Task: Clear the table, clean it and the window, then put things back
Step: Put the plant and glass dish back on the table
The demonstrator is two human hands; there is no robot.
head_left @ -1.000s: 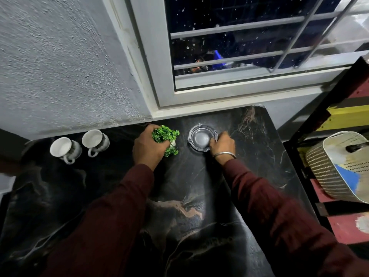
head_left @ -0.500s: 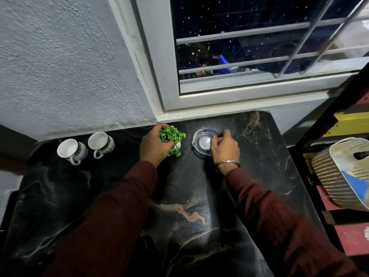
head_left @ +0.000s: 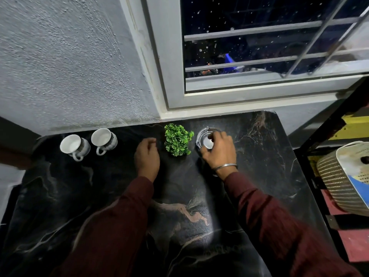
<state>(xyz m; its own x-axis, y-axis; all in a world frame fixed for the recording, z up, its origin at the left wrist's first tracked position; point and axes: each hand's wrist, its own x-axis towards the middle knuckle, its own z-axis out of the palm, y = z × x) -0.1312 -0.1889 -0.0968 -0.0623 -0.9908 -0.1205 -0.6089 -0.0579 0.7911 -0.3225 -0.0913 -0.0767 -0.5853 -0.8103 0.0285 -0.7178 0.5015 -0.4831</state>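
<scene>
I see the small green plant (head_left: 178, 139) standing at the far edge of the black marble tabletop (head_left: 185, 214), just below the corner of the window (head_left: 259, 47), and I place everything else from it. My left hand (head_left: 147, 154) hangs just left of the plant, apart from it, fingers loosely curled and holding nothing. Just right of the plant sits the glass ashtray (head_left: 207, 139); my right hand (head_left: 218, 151) lies over its near side with the fingers curled onto the rim, and it seems to grip the glass, though the hand hides the contact. Well left of the plant, two white cups (head_left: 88, 143) stand side by side near the wall, handles toward me. Far right of the plant, off the tabletop, a woven basket (head_left: 335, 176) rests on a dark shelf (head_left: 349, 120). The window pane is speckled with white spots.
</scene>
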